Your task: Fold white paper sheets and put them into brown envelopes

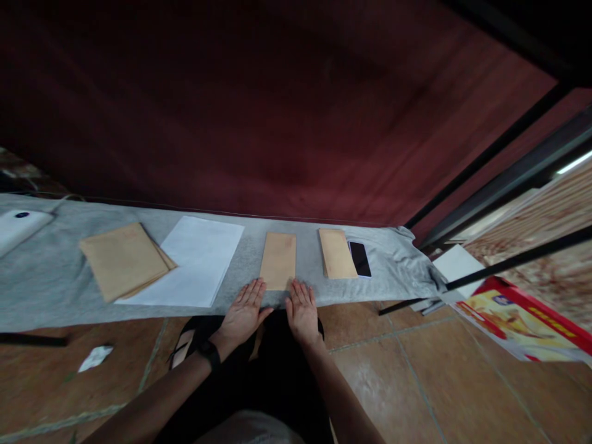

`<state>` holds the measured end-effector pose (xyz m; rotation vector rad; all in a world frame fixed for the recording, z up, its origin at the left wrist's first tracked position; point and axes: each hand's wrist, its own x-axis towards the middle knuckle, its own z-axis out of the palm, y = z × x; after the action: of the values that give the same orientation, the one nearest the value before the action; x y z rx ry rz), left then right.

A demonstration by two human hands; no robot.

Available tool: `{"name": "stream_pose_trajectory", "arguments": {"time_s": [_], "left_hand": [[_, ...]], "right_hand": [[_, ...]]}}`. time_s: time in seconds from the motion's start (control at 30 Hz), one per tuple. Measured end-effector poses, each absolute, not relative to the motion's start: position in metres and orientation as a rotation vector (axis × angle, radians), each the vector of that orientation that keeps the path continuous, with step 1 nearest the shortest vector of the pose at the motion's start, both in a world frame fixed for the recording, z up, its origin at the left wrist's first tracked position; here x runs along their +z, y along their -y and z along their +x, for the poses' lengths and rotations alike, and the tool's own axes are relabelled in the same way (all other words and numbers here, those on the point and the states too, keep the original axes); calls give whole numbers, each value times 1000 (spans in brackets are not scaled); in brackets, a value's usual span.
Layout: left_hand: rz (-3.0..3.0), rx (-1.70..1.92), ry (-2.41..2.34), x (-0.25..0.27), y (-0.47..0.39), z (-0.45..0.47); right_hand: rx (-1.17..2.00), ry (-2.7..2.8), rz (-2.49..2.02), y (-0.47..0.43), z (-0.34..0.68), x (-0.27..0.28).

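Note:
A brown paper envelope (279, 260) lies flat in front of me on the grey cloth. My left hand (244, 310) rests palm down at its near left corner, fingers stretched out. At the near right corner lies my right hand (302, 308), also flat with its fingers extended. Neither hand grips anything. To the left is a stack of white paper sheets (198, 259), partly covered by a pile of larger brown envelopes (123, 259). On the right sits a small stack of brown envelopes (337, 253), partly over a dark-screened phone (360, 259).
The narrow table's grey cloth (393, 268) is wrinkled at its right end. A white device (21, 229) with a cable sits far left. Dark red fabric (277, 123) hangs behind. Black metal bars (509, 132) and a red and yellow box (522, 320) stand at right.

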<state>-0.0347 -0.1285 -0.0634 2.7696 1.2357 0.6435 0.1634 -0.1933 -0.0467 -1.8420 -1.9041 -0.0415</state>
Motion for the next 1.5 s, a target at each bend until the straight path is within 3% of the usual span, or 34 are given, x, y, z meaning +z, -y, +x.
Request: {"name": "stream_pose_trajectory", "arguments": {"time_s": [0.43, 0.87, 1.17, 1.5], "left_hand": [[2800, 557, -1234, -54, 121, -30], [2733, 276, -1032, -45, 17, 56], [2683, 371, -1205, -51, -28, 88], [2700, 363, -1079, -53, 2, 66]], "right_hand": [[-36, 1977, -1719, 194, 162, -59], [-9, 1915, -1700, 193, 162, -57], [-6, 1912, -1713, 192, 161, -56], [17, 1890, -1732, 191, 161, -56]]}}
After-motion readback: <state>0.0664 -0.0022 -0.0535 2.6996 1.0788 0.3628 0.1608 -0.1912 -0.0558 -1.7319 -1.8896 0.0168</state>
